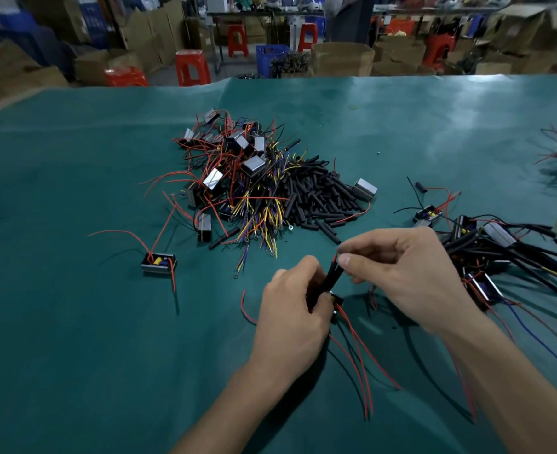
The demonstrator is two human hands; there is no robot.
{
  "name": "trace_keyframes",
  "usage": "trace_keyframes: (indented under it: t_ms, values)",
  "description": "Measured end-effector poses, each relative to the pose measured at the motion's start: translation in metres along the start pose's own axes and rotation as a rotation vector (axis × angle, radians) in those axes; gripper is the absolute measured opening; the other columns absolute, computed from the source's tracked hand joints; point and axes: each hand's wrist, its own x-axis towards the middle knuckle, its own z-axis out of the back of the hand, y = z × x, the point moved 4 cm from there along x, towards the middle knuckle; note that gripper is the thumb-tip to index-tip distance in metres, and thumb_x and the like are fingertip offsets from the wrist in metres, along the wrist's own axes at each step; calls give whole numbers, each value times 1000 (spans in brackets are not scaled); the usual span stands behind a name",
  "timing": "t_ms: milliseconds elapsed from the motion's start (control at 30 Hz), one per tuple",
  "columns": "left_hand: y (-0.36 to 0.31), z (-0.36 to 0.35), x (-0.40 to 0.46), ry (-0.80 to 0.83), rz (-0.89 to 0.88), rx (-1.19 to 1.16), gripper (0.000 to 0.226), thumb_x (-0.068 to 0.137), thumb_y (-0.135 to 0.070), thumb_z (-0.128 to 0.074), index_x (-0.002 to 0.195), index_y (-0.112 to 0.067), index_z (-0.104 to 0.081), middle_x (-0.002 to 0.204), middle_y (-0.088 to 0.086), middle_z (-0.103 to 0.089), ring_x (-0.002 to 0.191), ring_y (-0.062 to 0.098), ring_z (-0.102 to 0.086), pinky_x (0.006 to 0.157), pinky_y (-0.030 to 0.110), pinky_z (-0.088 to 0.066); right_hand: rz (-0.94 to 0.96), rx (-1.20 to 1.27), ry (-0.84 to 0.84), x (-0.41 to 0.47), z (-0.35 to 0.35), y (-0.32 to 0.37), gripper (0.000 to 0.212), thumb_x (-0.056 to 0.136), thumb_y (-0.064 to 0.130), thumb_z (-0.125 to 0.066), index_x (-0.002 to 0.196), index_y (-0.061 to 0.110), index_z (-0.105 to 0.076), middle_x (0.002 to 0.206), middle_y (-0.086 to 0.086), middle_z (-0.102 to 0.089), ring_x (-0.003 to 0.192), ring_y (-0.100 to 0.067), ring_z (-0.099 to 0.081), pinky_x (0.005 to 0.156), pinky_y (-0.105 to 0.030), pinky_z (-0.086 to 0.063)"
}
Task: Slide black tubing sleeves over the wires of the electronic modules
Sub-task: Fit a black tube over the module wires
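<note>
My left hand (290, 309) grips a black tubing sleeve (332, 276) low over the green table. A small electronic module (336, 303) hangs just below the sleeve, mostly hidden by my fingers. My right hand (398, 267) pinches the red wire tip (336, 257) that pokes out of the sleeve's upper end. Several long red wires (359, 348) trail from the module toward me.
A big heap of modules (238, 165) with red and yellow wires lies mid-table, loose black sleeves (319, 198) beside it. Sleeved modules (493, 250) are piled at the right. One lone module (158, 263) sits at the left. Red stools (192, 67) and boxes stand beyond the table.
</note>
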Motion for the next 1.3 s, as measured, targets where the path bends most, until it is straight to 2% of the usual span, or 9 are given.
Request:
trace_keyframes:
  t_ms: [167,267,367,567,767,900,1000,1100,1300]
  values:
    - [-7,3,16,151,-24,63,28,78,-7,-61,77,-22,-37,64,-1,-45,69,27,-43,63,47,-39,88,-87,51,5,-4,8,22,84,6,-82,91,26,-80,79,1,-77,70,-16,-72,71,-31,-61]
    - [-6,6,25,181,-48,86,20,81,-17,-64,81,-22,-44,70,-2,-56,74,24,-53,68,41,-46,126,-96,84,10,-5,13,21,84,4,-80,85,25,-78,76,0,-76,66,-17,-71,68,-30,-60]
    - [4,7,31,110,32,-178,22,86,-18,-71,79,-20,-50,72,-6,-62,69,9,-57,63,23,-44,104,-28,106,20,-6,13,17,84,-1,-79,82,17,-77,73,-6,-75,64,-20,-71,66,-26,-57]
    - [31,-2,17,65,177,-557,14,92,-22,-57,87,-30,-47,83,7,-75,75,22,-72,68,40,-57,-36,-23,337,50,-26,21,13,85,-6,-76,81,6,-76,68,-12,-73,60,-20,-67,61,-25,-56]
    - [32,-7,14,18,142,-458,22,96,-16,-55,88,-32,-41,81,-1,-74,65,15,-70,64,29,-56,178,-693,288,136,-64,37,13,85,17,-70,88,26,-79,61,11,-65,59,3,-58,63,-8,-42]
    - [30,-7,12,45,80,-406,16,98,-12,-53,94,-24,-44,83,-5,-71,67,11,-70,62,18,-51,85,-836,393,158,-104,24,13,91,29,-69,89,20,-78,69,9,-68,71,-19,-67,66,-26,-55]
    - [31,-6,12,35,55,-383,16,98,-11,-52,95,-25,-45,83,-5,-70,69,12,-70,65,21,-53,-8,-807,324,162,-106,16,14,84,17,-70,75,10,-78,54,0,-69,60,-23,-72,60,-33,-63]
    - [30,-6,11,23,35,-374,15,98,-12,-52,95,-26,-45,83,-6,-69,68,13,-69,65,26,-55,-88,-656,240,161,-94,22,12,80,13,-71,70,13,-76,55,-1,-70,50,-14,-69,48,-26,-55]
    - [29,-6,11,0,44,-342,22,100,-9,-51,94,-29,-44,82,-8,-68,66,13,-67,64,32,-55,-251,-251,286,128,-29,53,11,83,-3,-68,93,-1,-70,59,-10,-59,45,-15,-46,40,-20,-31]
